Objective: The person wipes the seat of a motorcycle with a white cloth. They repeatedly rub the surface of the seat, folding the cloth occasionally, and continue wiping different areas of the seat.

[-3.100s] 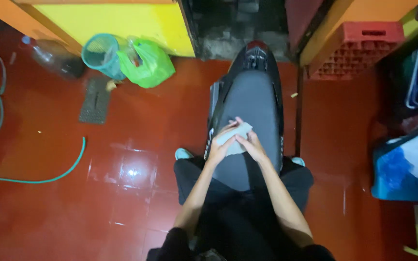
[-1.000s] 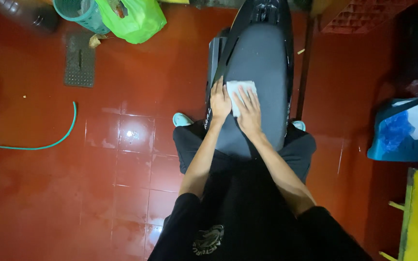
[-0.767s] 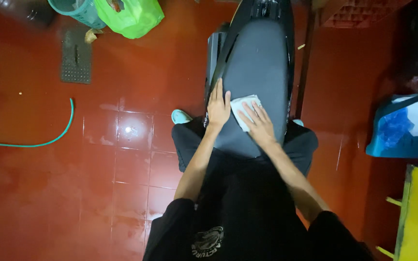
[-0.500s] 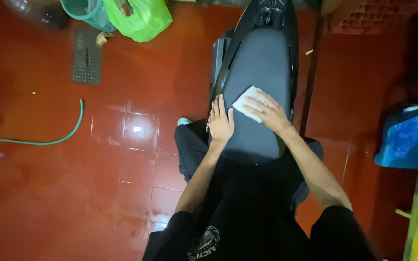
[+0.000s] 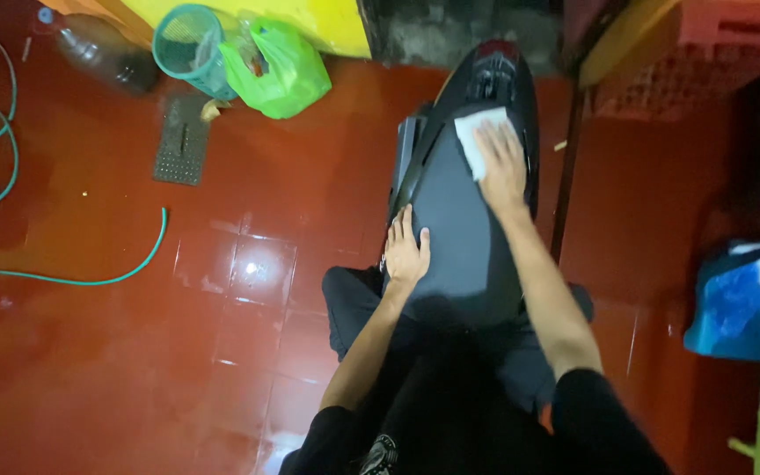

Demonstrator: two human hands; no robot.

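The right hand (image 5: pixel 501 163) presses a white cloth (image 5: pixel 478 136) flat under its extended fingers, far up the motorcycle seat (image 5: pixel 459 229). The left hand (image 5: pixel 405 251), fingers loosely together, rests on the seat's near left edge.

The right hand (image 5: pixel 501 165) covered the near right part of the white cloth (image 5: pixel 478 132), so its full outline could not be told. The person's legs hid the near end of the dark seat (image 5: pixel 459 237). At the right edge a blue bag (image 5: pixel 745 303) was cut off, and the green hose (image 5: pixel 63 273) ran out at the left.
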